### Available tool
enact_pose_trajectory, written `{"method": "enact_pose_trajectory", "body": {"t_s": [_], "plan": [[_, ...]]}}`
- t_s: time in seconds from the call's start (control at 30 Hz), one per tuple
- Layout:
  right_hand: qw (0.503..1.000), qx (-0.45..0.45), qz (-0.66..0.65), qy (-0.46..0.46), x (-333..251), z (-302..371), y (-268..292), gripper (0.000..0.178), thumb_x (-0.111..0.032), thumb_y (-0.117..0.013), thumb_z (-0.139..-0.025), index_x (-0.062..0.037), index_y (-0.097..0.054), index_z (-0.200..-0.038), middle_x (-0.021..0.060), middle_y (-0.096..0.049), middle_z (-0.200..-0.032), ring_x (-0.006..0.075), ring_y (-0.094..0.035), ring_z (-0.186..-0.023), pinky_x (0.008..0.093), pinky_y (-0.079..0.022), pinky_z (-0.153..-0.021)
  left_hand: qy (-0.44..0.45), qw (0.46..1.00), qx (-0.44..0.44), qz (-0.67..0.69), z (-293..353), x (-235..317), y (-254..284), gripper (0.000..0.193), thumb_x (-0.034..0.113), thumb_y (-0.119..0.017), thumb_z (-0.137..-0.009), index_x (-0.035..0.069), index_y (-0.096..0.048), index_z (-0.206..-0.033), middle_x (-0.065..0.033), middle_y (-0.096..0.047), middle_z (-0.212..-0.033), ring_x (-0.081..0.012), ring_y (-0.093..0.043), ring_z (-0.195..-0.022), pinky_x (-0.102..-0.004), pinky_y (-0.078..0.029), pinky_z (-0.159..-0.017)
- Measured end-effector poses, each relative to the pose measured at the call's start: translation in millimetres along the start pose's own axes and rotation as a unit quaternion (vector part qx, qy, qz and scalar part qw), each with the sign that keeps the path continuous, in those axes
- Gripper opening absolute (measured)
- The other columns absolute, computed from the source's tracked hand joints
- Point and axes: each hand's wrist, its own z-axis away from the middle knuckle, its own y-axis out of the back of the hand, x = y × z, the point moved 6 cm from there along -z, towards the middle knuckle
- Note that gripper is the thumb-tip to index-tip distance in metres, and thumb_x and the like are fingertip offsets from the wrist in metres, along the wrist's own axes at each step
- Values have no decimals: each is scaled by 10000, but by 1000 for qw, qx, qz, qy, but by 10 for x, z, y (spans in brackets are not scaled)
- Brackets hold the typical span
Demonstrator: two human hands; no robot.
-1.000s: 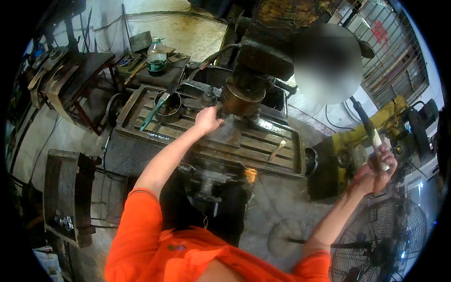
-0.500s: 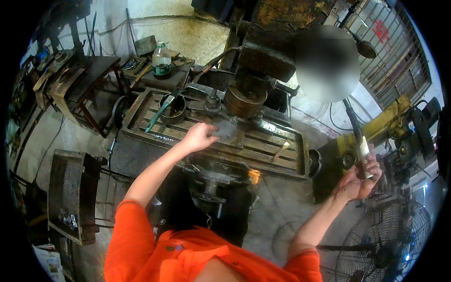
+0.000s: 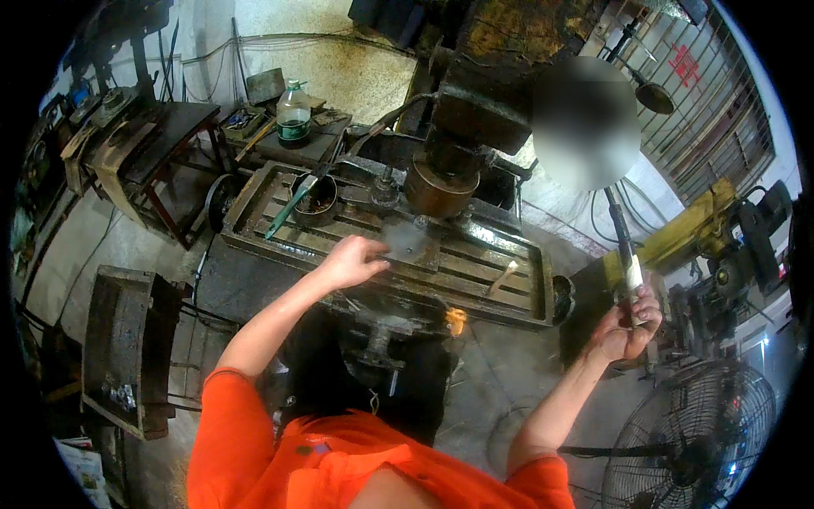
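My left hand (image 3: pixel 349 262) is at the front of a slotted machine table (image 3: pixel 331 237), its thumb and fingers bent with a gap between them. Right beside the fingertips lies a hazy grey flat piece (image 3: pixel 405 241); I cannot tell whether they touch it. Just behind that piece is the round brown metal head (image 3: pixel 441 185) of the machine. Out to the right, my right hand (image 3: pixel 629 329) is wrapped round the pale grip of a long dark lever (image 3: pixel 621 227). A metal pot (image 3: pixel 315 204) with a green-handled brush (image 3: pixel 291 208) across it stands on the table's left part.
A small brush (image 3: pixel 504 278) lies on the table's right part, and an orange thing (image 3: pixel 455 321) is at the front edge. Behind stands a large plastic bottle (image 3: pixel 293 114). A metal bin (image 3: pixel 127 348) is at lower left; a big fan (image 3: pixel 695 441) at lower right.
My right hand and the lever grip have moved left and slightly down. My left hand has shifted a little down and left, its fingertips farther from the grey piece.
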Motion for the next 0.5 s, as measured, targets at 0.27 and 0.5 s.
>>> {"method": "enact_pose_trajectory", "body": {"t_s": [0.27,0.5], "plan": [[1000,-12,-24,10,66,101,76,228,-234,-571,-718,-84,-411,-660,29,-399,-671,237,-437,-827,497,-192,-1055,70,997,27,36,302,-232,356,349,114,-647,-788,-36,-575,-1094,-115,-655,-791,-98,-559,-571,-271,-463,-489],[1000,-19,-10,-1,103,195,108,211,-215,-537,-710,-77,-395,-638,30,-383,-640,244,-437,-822,503,-184,-1059,147,974,139,97,804,-634,1028,330,118,-627,-789,-70,-575,-1056,-68,-590,-645,-90,-489,-445,-264,-407,-413]]}}
